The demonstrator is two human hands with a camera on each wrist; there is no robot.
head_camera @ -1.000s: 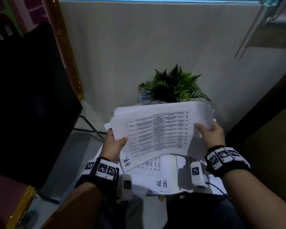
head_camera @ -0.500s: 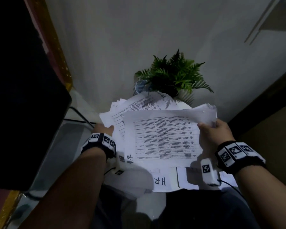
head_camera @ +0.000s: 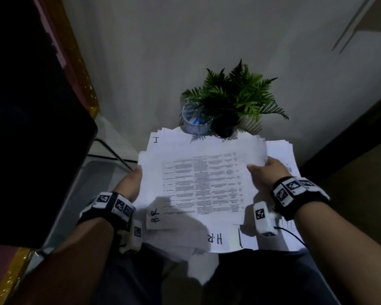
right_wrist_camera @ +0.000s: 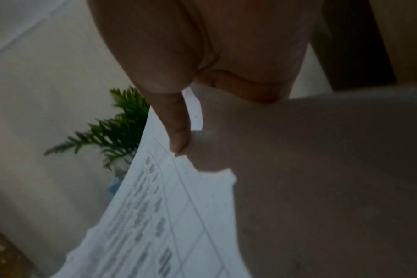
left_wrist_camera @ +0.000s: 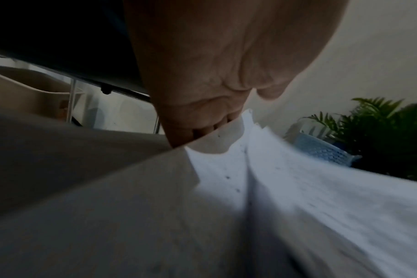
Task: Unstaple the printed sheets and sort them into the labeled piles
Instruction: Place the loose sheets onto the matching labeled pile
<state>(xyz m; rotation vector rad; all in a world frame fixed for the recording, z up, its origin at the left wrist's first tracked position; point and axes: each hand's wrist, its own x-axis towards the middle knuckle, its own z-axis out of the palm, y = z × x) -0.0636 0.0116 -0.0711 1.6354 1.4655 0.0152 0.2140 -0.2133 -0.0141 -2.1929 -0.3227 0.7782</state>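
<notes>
The pile marked H.R (head_camera: 215, 238) lies on the lap, below the fern (head_camera: 235, 95). Over that pile, nearer the fern, hangs the printed sheet (head_camera: 202, 183). The left hand (head_camera: 129, 183) pinches its left edge; the right hand (head_camera: 266, 172) pinches its right edge.

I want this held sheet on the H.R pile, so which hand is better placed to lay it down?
Left, probably. The left hand grips the printed sheet on the edge nearest its H.R corner, above the H.R pile. The right hand pinches the far edge.
</notes>
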